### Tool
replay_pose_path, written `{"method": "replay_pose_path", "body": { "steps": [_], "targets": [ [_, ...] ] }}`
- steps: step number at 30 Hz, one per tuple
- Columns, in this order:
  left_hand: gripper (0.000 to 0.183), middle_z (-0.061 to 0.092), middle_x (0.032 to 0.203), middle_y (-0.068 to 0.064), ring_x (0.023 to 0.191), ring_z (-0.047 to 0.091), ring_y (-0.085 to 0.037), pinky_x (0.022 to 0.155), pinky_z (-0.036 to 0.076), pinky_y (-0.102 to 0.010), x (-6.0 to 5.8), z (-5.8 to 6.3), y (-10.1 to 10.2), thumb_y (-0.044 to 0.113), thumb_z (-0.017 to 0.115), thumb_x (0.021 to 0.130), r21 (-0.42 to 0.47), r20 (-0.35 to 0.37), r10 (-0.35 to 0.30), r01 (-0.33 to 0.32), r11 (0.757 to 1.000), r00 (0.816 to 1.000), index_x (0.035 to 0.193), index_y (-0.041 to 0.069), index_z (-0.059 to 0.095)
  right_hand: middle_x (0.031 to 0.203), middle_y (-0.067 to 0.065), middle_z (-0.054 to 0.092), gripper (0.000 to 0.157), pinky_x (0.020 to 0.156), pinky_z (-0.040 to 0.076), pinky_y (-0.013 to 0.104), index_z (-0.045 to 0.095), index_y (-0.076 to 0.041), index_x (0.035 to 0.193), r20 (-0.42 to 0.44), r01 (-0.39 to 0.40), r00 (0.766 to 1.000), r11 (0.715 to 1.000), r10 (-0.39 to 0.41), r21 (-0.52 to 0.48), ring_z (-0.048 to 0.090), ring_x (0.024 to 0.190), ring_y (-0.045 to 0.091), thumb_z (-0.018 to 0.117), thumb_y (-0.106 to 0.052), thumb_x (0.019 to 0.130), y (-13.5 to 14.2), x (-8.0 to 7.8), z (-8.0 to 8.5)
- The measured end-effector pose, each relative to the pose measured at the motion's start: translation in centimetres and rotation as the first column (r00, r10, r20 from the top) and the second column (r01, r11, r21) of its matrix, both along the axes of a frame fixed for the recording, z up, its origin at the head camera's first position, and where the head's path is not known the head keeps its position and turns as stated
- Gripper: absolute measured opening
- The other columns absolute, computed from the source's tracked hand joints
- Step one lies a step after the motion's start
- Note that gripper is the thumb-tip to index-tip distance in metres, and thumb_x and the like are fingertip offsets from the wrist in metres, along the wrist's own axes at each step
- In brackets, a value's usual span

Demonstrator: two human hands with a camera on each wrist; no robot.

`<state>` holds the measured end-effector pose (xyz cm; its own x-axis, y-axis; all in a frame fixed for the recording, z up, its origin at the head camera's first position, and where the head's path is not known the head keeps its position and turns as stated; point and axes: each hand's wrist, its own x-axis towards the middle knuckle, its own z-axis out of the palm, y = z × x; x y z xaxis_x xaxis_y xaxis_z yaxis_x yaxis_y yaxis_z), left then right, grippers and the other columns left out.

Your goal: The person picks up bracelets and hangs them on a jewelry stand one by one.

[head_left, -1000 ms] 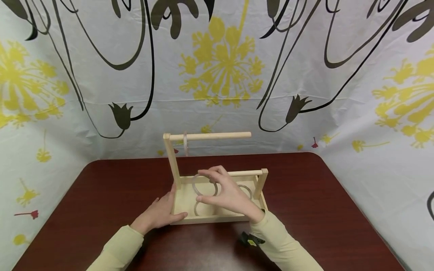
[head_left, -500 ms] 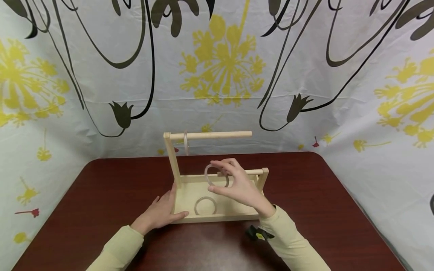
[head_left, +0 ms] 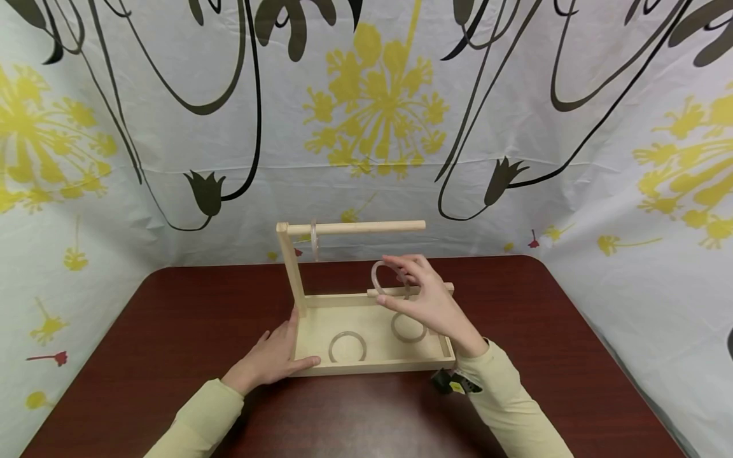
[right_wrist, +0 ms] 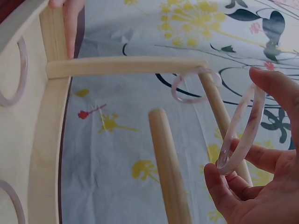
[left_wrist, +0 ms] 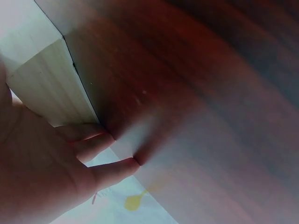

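A pale translucent bangle (head_left: 375,275) is pinched in my right hand (head_left: 426,296), thumb below and fingers above. In the head view it overlaps the free end of the short lower rod (head_left: 380,292); the right wrist view shows the bangle (right_wrist: 251,133) apart from that rod (right_wrist: 168,168). Around the long upper rod (head_left: 372,227) hangs another bangle (head_left: 315,242), near the left post. Two more bangles lie in the wooden tray: a left one (head_left: 330,350) and a right one (head_left: 394,327). My left hand (head_left: 272,359) rests against the tray's left end, fingers extended, thumb on its front wall.
The wooden stand's left post (head_left: 292,270) rises tall from the tray's front wall (head_left: 372,367) side at the back left. Dark red-brown table (head_left: 189,331) surrounds the tray. Behind it hangs a patterned white cloth (head_left: 275,146). A small black device (head_left: 449,381) sits at my right wrist.
My right hand has moved right and slightly up with the bangle, from over the tray's middle to the lower rod's free end. The left hand stays in place.
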<state>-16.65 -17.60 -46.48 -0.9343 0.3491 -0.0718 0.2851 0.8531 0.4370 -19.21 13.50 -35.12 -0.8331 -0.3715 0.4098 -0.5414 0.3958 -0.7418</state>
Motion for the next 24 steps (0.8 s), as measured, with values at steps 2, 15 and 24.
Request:
{"method": "replay_pose_path", "body": {
  "steps": [2,15,24],
  "targets": [
    [0.114,0.034,0.146,-0.03,0.133,0.036,-0.04,0.099,0.028,-0.067,0.0,0.0,0.0,0.062,0.061,0.086,-0.001,0.001,0.0,0.0,1.0,1.0,0.152,-0.005,-0.004,0.121,0.005,0.05,0.061,0.092,0.044,0.043,0.058,-0.013,0.134,-0.005,0.017,1.0,1.0,-0.017,-0.001,0.054,0.101,0.018,0.083,-0.022,0.078,0.2,-0.2,0.2],
    [0.114,0.034,0.146,-0.031,0.133,0.036,-0.041,0.099,0.028,-0.067,0.0,0.5,0.1,0.061,0.063,0.085,0.004,0.024,-0.003,0.003,1.0,1.0,0.152,-0.005,-0.003,0.116,0.012,0.047,0.062,0.091,0.042,0.043,0.057,-0.015,0.136,0.015,0.073,0.997,0.997,-0.073,-0.011,0.05,0.1,0.023,0.082,-0.022,0.08,2.2,-1.3,1.0],
    [0.113,0.035,0.145,-0.031,0.133,0.037,-0.041,0.098,0.029,-0.067,-0.1,0.6,0.1,0.059,0.064,0.086,0.004,0.027,-0.006,0.006,1.0,1.0,0.151,-0.007,-0.001,0.118,0.009,0.044,0.064,0.072,0.041,0.037,0.054,-0.023,0.138,0.06,0.124,0.991,0.992,-0.122,-0.026,0.052,0.093,0.02,0.081,-0.028,0.08,3.3,-1.9,2.2]
  ]
}}
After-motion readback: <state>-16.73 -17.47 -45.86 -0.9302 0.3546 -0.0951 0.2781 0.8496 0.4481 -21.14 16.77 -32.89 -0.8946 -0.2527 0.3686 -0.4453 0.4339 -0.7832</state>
